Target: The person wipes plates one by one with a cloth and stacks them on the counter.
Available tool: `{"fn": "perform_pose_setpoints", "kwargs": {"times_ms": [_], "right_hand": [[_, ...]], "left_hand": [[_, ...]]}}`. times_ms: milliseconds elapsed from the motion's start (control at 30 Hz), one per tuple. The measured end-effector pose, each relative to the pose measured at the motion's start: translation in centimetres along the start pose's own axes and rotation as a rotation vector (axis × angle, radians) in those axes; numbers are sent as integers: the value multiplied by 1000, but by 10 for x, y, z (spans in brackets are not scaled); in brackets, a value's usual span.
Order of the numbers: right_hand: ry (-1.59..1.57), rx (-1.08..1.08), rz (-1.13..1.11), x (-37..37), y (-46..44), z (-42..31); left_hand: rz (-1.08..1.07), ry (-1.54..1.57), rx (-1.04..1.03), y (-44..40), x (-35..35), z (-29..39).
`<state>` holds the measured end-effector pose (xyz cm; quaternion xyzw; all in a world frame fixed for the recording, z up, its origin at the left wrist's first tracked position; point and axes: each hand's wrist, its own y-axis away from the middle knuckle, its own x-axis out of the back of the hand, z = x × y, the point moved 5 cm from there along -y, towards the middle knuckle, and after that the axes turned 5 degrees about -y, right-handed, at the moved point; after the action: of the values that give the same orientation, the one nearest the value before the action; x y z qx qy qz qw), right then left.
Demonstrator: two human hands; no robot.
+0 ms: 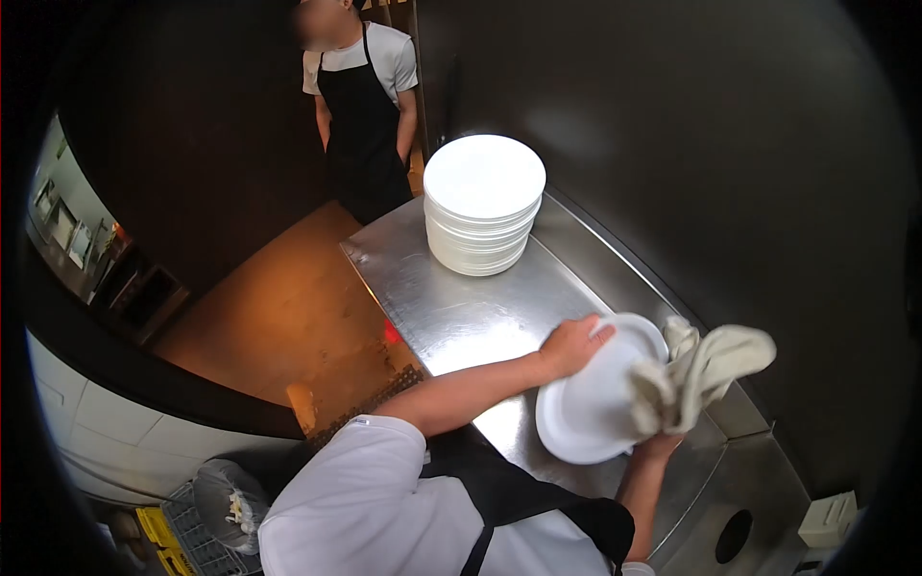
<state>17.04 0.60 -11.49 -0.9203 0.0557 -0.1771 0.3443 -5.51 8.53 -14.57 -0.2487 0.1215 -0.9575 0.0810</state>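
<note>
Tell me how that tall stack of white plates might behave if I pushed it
The stack probably feels heavy, given its many layers. Its base may slide, since the metal counter looks smooth. Pushed high up, it might shed its top plate, which seems simply to rest there.

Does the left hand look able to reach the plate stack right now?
Probably yes: only counter shows between the left hand and the plate stack, though it would likely need to release the held plate first.

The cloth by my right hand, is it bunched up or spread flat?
Bunched up: the cloth shows thick folds beside the right hand, partly overlapping the white plate.
</note>
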Motion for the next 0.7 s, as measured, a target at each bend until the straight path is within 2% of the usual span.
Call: {"fn": "perform_pose_setpoints", "kwargs": {"times_ms": [67,133,233,267,300,400,433,467,500,567,633,700], "right_hand": [[-27,-91,-18,-4,-8,7],[-100,-218,-34,-21,19,18],[-172,-284,-75,-53,73,5],[-147,-255,-84,-54,72,-2],[-95,-177,-93,-54,66,-13],[113,104,-117,-50,12,-36],[124,105,-128,-57,-3,-22],[100,64,-146,-68,-4,8],[-18,-107,-160,-92,17,62],[-100,-261,-125,-106,51,73],[-103,-185,-107,-121,64,16],[-380,-353,-140,-138,65,-36]], "left_hand": [[-107,51,-74,12,-8,21],[-35,292,-68,19,-16,35],[59,351,175,1,-20,0],[80,357,267,-5,-18,-14],[55,293,253,-11,-3,-20],[-46,175,76,-10,6,-23],[-77,216,68,-4,7,-17],[-119,260,59,2,7,-2],[-162,307,49,5,-2,10],[-129,703,85,5,-40,-6],[-210,835,192,8,-45,-20],[-276,891,261,3,-35,-33]]}}
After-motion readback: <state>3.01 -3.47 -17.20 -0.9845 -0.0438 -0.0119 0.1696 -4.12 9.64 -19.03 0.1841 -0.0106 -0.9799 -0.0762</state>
